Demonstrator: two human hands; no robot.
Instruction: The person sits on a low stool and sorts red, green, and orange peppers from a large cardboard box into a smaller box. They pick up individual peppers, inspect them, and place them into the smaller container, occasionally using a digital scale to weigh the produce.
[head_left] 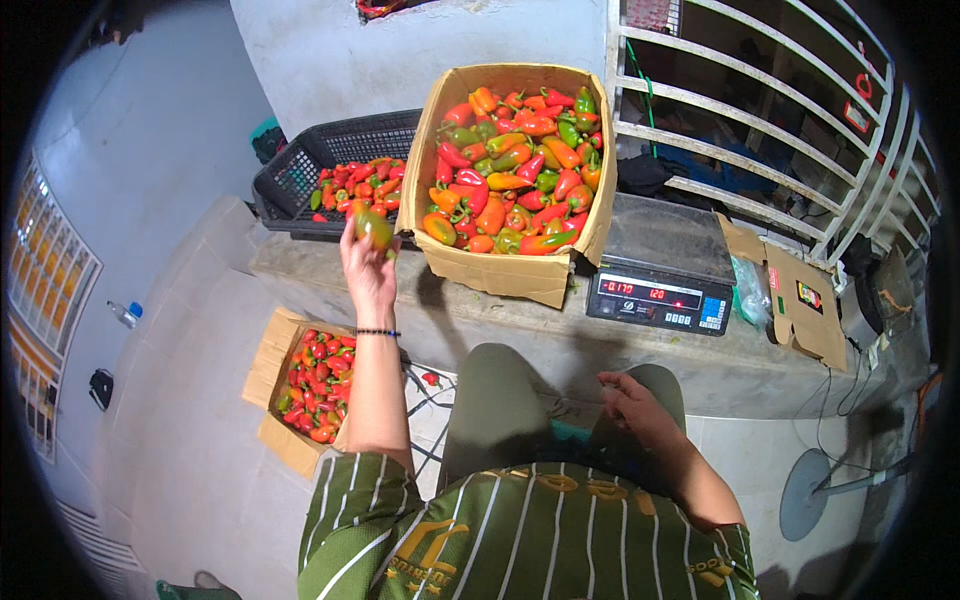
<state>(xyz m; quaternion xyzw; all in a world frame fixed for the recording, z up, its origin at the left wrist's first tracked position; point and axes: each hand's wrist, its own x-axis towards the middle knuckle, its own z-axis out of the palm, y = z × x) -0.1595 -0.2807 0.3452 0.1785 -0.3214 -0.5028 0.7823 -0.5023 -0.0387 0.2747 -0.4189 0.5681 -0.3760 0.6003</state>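
1. Pepper (375,231), green and orange, blurred: being held by the left hand (368,262), fingers closed around it, near the left wall of the large box (490,273) and the crate's right end.
2. Right hand (635,405): being held low near the right knee (657,385), fingers partly curled; whether anything is being gripped cannot be told.
3. Risk, dropping: a smooth skin is being held mostly by fingertips; if pressure is being eased too soon, a fall to the floor (200,400) is judged possible.
4. Risk, spilling: the heap of peppers (515,165) is being held in near the front rim; a knock could send some over.
5. Edges: the left hand's way is being narrowed by the box wall and the crate (290,208); the scale (655,300) is being kept just right of the box.
6. Open room: space is being left above the crate and in front of the table (480,325), left of the knees; lower down, it is being taken up by the small box (270,365).
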